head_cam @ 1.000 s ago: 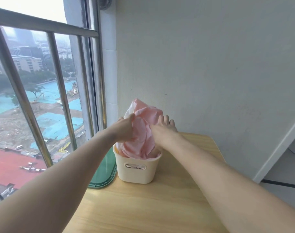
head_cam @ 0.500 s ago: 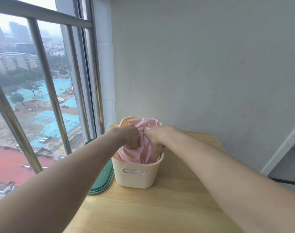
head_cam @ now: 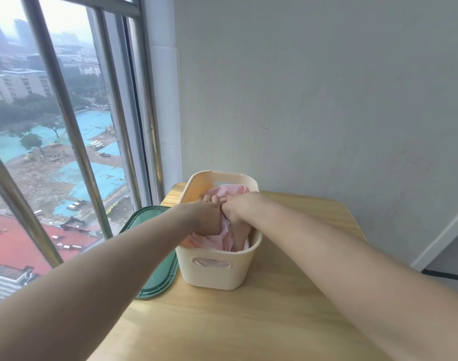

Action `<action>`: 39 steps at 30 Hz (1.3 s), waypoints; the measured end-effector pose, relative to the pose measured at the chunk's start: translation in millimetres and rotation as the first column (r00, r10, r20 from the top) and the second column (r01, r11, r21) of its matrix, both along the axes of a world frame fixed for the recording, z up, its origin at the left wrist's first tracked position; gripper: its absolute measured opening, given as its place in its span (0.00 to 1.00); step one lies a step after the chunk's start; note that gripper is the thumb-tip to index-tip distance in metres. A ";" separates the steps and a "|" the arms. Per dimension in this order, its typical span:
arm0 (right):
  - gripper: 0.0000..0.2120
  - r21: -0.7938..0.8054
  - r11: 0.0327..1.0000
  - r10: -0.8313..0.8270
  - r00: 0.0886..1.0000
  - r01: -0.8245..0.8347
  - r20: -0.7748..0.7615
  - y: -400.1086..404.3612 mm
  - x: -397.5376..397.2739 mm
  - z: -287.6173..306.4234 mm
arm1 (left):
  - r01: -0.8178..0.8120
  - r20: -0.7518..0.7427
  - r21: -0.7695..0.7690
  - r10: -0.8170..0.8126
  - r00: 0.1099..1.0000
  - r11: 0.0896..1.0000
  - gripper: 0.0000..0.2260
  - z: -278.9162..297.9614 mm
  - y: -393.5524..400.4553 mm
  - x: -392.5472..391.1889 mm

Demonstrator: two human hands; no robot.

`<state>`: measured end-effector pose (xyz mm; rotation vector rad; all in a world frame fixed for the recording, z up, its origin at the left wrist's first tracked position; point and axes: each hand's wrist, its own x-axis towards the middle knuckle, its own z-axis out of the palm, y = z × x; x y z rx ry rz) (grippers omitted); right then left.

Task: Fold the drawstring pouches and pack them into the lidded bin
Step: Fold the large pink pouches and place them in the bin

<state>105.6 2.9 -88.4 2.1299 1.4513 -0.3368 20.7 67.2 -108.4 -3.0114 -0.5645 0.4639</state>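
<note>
Pouch: our pink pouch (head_cam: 229, 191) sits in the bin (head_cam: 214, 272), under our fingers.
Grip: left hand (head_cam: 207, 217) and right hand (head_cam: 238, 209) curl into its cloth.

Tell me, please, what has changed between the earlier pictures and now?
The pink fabric pouch, which stood high above the cream plastic bin, has been pushed down inside it. The left hand and right hand went down with it and now press it in. The green plastic lid stayed on the wooden table.
</note>
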 end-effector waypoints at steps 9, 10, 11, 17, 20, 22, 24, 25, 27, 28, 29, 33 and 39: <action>0.46 -0.024 1.000 0.010 0.999 -0.010 0.035 -10.9 -3.8 6.7 | 0.031 0.024 0.002 -0.031 0.999 1.000 0.21 65.1 -10.0 -30.6; 0.44 -0.009 1.000 0.002 1.000 -0.002 0.027 -12.8 -4.6 7.2 | 0.011 -0.061 0.005 -0.011 0.998 1.000 0.21 69.4 -11.9 -30.2; 0.43 0.002 1.000 -0.011 1.000 0.011 0.019 -16.6 -5.5 8.5 | -0.003 -0.135 0.023 0.006 0.991 1.000 0.23 71.0 -12.7 -28.3; 0.50 0.056 0.997 -0.046 0.998 0.043 0.052 -11.4 1.4 17.3 | -0.011 -0.336 0.146 0.060 0.940 0.989 0.48 53.4 -24.7 -20.6; 0.40 0.108 0.993 -0.045 0.999 0.045 -0.003 -10.5 9.0 26.3 | 0.001 -0.309 0.169 0.051 0.950 0.986 0.53 42.3 -33.1 -21.2; 0.40 0.184 0.979 -0.070 0.991 0.091 -0.115 -10.2 18.6 33.4 | -0.051 -0.290 0.105 0.080 0.954 0.993 0.56 38.5 -26.1 -19.8; 0.47 0.213 0.969 -0.081 0.976 0.125 -0.202 -8.2 20.2 37.8 | -0.110 -0.281 0.021 0.112 0.953 0.994 0.59 33.4 -16.5 -19.2; 0.50 0.204 0.971 -0.084 0.976 0.126 -0.200 -5.0 18.2 37.1 | -0.133 -0.275 -0.013 0.124 0.953 0.991 0.61 29.8 -11.8 -19.0; 0.55 0.197 0.977 -0.060 0.989 0.087 -0.137 -0.5 14.6 29.2 | -0.155 -0.272 -0.044 0.137 0.952 0.987 0.62 24.8 -7.0 -19.2; 0.56 0.216 0.974 -0.045 0.992 0.070 -0.118 -0.4 14.4 25.0 | -0.158 -0.266 -0.044 0.141 0.954 0.986 0.62 22.6 -5.8 -18.1; 0.58 0.243 0.968 -0.029 0.993 0.057 -0.117 -1.7 15.8 21.0 | -0.157 -0.257 -0.042 0.141 0.956 0.987 0.62 21.2 -5.8 -17.1; 0.63 0.266 0.964 0.032 0.981 0.020 -0.190 -11.7 20.2 13.3 | -0.111 -0.233 0.002 0.108 0.966 0.994 0.59 23.4 -12.2 -17.7; 0.54 0.035 0.993 -0.098 0.948 0.114 -0.303 5.8 10.3 9.6 | 0.038 -0.151 0.005 -0.037 0.988 0.999 0.31 44.9 -11.7 -35.2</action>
